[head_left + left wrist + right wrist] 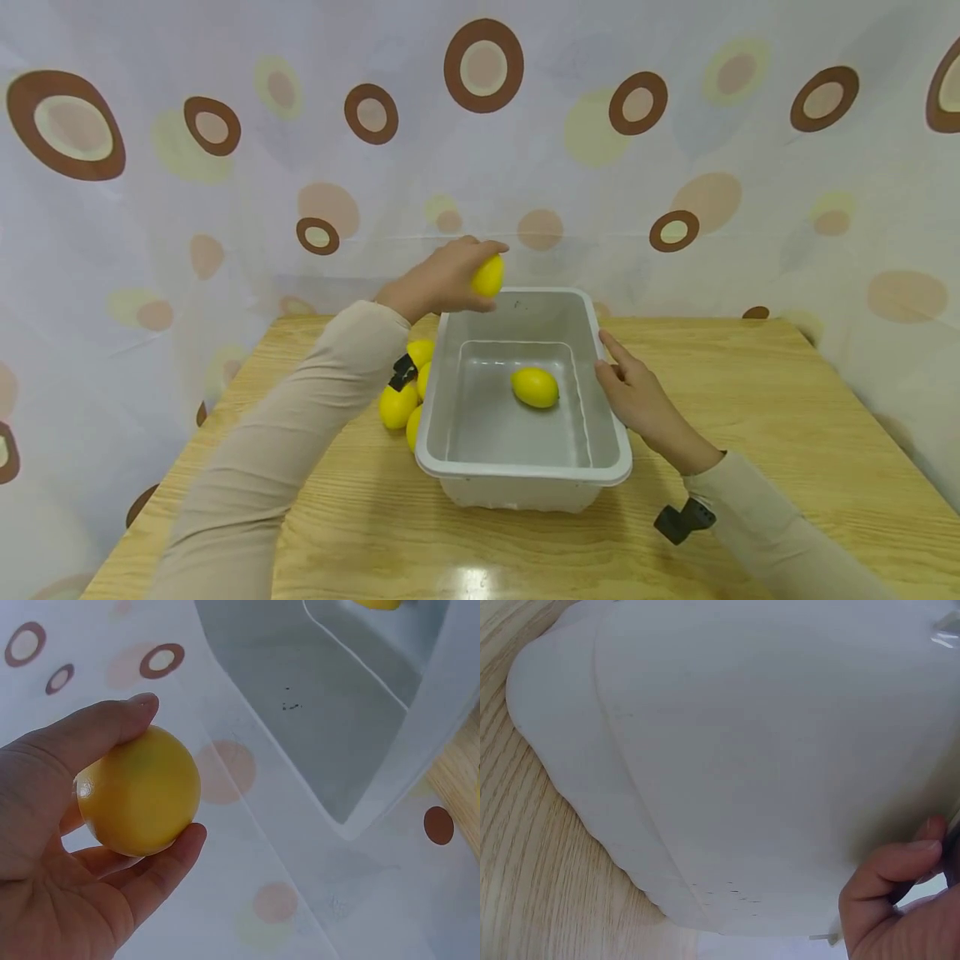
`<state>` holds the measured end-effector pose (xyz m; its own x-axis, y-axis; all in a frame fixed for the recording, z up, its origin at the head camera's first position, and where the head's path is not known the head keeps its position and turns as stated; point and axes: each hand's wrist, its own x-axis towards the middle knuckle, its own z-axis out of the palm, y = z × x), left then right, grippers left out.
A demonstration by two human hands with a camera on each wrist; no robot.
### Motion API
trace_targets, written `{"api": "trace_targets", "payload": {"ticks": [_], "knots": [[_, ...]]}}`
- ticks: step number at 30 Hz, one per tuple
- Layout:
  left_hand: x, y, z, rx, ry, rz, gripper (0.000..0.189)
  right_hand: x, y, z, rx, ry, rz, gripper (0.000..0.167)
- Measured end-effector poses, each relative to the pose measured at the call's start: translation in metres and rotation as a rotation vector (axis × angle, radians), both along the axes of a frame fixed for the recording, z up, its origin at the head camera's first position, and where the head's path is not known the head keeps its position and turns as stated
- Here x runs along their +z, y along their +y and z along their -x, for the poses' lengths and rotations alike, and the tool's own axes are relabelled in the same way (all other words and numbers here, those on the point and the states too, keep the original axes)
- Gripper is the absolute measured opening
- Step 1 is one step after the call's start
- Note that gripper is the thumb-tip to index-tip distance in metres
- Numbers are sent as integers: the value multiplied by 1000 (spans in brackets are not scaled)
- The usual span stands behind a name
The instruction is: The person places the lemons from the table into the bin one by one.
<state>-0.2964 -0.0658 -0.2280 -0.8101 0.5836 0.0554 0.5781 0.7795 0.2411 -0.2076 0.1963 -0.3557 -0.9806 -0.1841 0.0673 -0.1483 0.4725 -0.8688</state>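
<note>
The wooden table (345, 542) spreads in front of the gray bin (525, 475) and out to both sides of it. A light sleeve (780, 525) comes in from the near right of the bin, with a small black device (684, 521) at its wrist; another light sleeve (232, 508) comes in from the bin's near left. The bin stands upright on the tabletop, its near rim toward the wearer. Just beside the bin's left wall lies a group of yellow lemons (397, 407), four at least partly visible, with a second black device (403, 372) in front of them. The right hand (641, 400) holds the bin's right rim, fingers curled beneath it, as the right wrist view shows. On the bin's floor, inside, lies one lemon (535, 387), apart from the walls. Farther off, the left hand (446, 279) grips another lemon (489, 277) between thumb and fingers, raised above the bin's far left corner. Behind the bin hangs a pale cloth (480, 167) printed with brown rings and peach and yellow ovals.
</note>
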Motion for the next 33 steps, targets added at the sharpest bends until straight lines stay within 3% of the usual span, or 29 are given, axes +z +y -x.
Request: {"api": "trace_targets", "payload": {"ticks": [7, 17, 27, 33], "knots": [[-7, 24, 2, -17, -15, 7, 76, 0, 0, 0, 11, 3, 0, 60], [-33, 50, 12, 19, -91, 70, 72, 0, 0, 1, 4, -3, -2, 60], [-65, 55, 14, 97, -210, 139, 58, 1, 0, 0, 17, -9, 10, 60], [-79, 52, 17, 131, -268, 120, 59, 2, 1, -1, 27, -19, 21, 60]]}}
